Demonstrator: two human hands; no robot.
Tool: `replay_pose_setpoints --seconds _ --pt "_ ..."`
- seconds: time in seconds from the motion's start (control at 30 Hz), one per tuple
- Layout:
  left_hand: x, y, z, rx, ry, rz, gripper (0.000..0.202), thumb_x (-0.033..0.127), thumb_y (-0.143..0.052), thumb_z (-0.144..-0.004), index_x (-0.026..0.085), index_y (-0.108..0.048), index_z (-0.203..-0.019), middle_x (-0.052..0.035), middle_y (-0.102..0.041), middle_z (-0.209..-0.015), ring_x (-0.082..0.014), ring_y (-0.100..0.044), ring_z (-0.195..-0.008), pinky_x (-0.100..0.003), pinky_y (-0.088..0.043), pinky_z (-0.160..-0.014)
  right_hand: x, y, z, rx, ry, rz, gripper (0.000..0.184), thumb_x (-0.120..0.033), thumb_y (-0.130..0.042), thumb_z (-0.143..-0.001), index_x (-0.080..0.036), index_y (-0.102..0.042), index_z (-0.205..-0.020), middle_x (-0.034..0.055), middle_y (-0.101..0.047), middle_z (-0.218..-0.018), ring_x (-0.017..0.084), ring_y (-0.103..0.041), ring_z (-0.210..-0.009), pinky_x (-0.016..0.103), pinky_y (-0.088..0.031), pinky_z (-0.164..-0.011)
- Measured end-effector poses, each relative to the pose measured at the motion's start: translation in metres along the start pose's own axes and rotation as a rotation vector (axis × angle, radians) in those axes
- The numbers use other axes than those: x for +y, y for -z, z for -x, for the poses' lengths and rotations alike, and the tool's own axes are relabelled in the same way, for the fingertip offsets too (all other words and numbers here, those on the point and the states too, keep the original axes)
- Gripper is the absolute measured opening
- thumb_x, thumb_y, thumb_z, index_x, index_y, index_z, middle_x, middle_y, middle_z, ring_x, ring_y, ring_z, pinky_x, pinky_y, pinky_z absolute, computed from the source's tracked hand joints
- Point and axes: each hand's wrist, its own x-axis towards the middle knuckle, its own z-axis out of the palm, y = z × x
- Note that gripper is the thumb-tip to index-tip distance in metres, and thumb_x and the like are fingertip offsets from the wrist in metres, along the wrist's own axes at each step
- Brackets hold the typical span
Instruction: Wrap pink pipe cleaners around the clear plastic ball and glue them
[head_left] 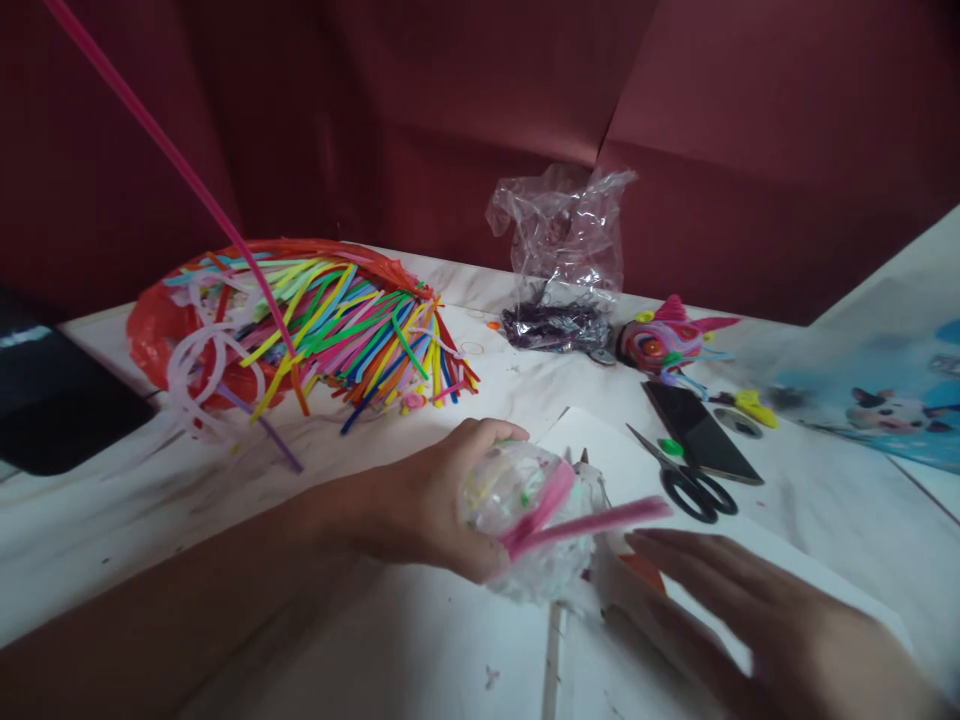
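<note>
Two fuzzy, bright pink strips [607, 520] lie across the near face of a rounded, see-through plastic bundle [499, 485] in the head view, meeting beside my left thumb and opening into a narrow V towards my right side. The longer strip reaches out past the bundle's edge, while the shorter one slants up over its face. I have my left hand [442, 500] curled round the bundle's left side, fingers over the far top and thumb on the near side, so it is clasped between them. The plastic is glossy and creased above, with small yellow and green patches showing, and paler, whitish and ragged lower down, where blur hides the detail. The bundle is just above or on a white, grey-veined tabletop [420, 650], I cannot tell which, in front of a plain white sheet [592, 435]. My right hand [720, 600] is blurred just to the right of it, fingers stretched out side by side and thumb held apart below; a small orange piece [643, 573] shows between them, though I cannot tell whether I am pinching it. Black-handled metal scissors [697, 493] lie open beyond that hand.
</note>
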Motion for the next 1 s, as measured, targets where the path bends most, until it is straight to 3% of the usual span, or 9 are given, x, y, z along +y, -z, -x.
replay_pose_setpoints --seconds 0.1,0.23,0.33,0.47,0.57,0.7,0.8,0.9,1.0 --pt "0.001 -0.001 0.002 -0.007 -0.008 -0.015 0.079 0.023 -0.072 -0.062 0.019 -0.034 -0.13 -0.0069 -0.055 -0.115 -0.0296 -0.052 -0.11 -0.037 -0.047 -0.088 -0.009 0.017 -0.018 0.064 -0.091 -0.285 0.033 -0.048 -0.036 -0.117 -0.018 -0.05 -0.115 0.001 -0.05 -0.097 0.012 -0.056 -0.076 0.01 -0.051 -0.062" --pt "0.0 -0.004 0.002 -0.005 -0.031 -0.004 0.083 0.023 -0.075 -0.06 0.018 -0.033 -0.131 -0.0094 -0.053 -0.121 -0.0279 -0.056 -0.105 -0.037 -0.05 -0.084 -0.03 0.022 -0.046 0.1 -0.174 -0.789 0.008 -0.027 -0.054 -0.102 -0.022 -0.054 -0.109 -0.0032 -0.05 -0.089 0.01 -0.054 -0.077 0.002 -0.043 -0.053" --pt "-0.001 -0.005 0.002 0.011 -0.039 -0.043 0.087 0.025 -0.075 -0.059 0.015 -0.032 -0.134 -0.012 -0.051 -0.125 -0.0303 -0.053 -0.11 -0.039 -0.048 -0.089 -0.038 0.018 -0.057 0.113 -0.238 -0.954 0.005 -0.024 -0.06 -0.097 -0.02 -0.062 -0.099 -0.0023 -0.051 -0.085 0.009 -0.053 -0.071 0.002 -0.043 -0.058" --pt "0.0 -0.005 0.003 0.008 -0.027 -0.099 0.086 0.028 -0.074 -0.061 0.014 -0.031 -0.134 -0.0129 -0.052 -0.123 -0.0325 -0.049 -0.116 -0.041 -0.045 -0.094 -0.035 0.015 -0.058 0.027 -0.189 -0.951 0.019 -0.024 -0.05 -0.106 -0.014 -0.06 -0.094 0.0011 -0.051 -0.085 0.013 -0.054 -0.072 0.008 -0.048 -0.06" --pt "-0.001 -0.004 0.002 0.002 -0.039 -0.113 0.087 0.032 -0.075 -0.061 0.015 -0.032 -0.134 -0.0111 -0.053 -0.119 -0.0327 -0.047 -0.118 -0.043 -0.041 -0.097 -0.03 0.013 -0.053 0.004 -0.17 -0.95 0.015 -0.019 -0.046 -0.107 -0.014 -0.057 -0.098 0.0007 -0.049 -0.082 0.015 -0.054 -0.073 0.011 -0.049 -0.062" --pt "-0.004 -0.003 0.001 0.0 -0.053 -0.086 0.085 0.034 -0.077 -0.06 0.016 -0.034 -0.132 -0.0101 -0.054 -0.119 -0.0325 -0.046 -0.119 -0.043 -0.041 -0.098 -0.027 0.009 -0.049 0.071 -0.321 -1.011 0.01 -0.024 -0.054 -0.102 -0.018 -0.062 -0.099 -0.0002 -0.05 -0.086 0.016 -0.055 -0.085 0.006 -0.049 -0.064" --pt "-0.005 -0.002 0.002 -0.003 -0.051 -0.048 0.085 0.034 -0.078 -0.06 0.017 -0.036 -0.132 -0.0101 -0.052 -0.122 -0.0313 -0.048 -0.117 -0.041 -0.043 -0.095 -0.028 0.008 -0.051 0.018 -0.457 -1.051 0.023 -0.034 -0.061 -0.098 -0.012 -0.064 -0.09 0.0038 -0.05 -0.083 0.02 -0.056 -0.081 0.011 -0.052 -0.063" --pt "-0.004 -0.001 0.002 -0.02 -0.04 -0.032 0.084 0.029 -0.077 -0.059 0.018 -0.035 -0.131 -0.0084 -0.053 -0.118 -0.03 -0.05 -0.114 -0.039 -0.045 -0.092 -0.029 0.008 -0.054 0.116 -0.608 -0.951 0.042 -0.047 -0.072 -0.09 -0.007 -0.065 -0.081 0.0069 -0.046 -0.071 0.022 -0.054 -0.071 0.013 -0.052 -0.056" --pt "-0.003 0.0 0.002 -0.016 -0.045 -0.036 0.08 0.026 -0.076 -0.058 0.016 -0.038 -0.129 -0.0066 -0.056 -0.11 -0.03 -0.05 -0.113 -0.038 -0.046 -0.091 -0.027 0.006 -0.056 0.131 -0.618 -0.938 0.047 -0.052 -0.073 -0.087 -0.007 -0.064 -0.077 0.007 -0.045 -0.067 0.021 -0.052 -0.065 0.013 -0.051 -0.053"
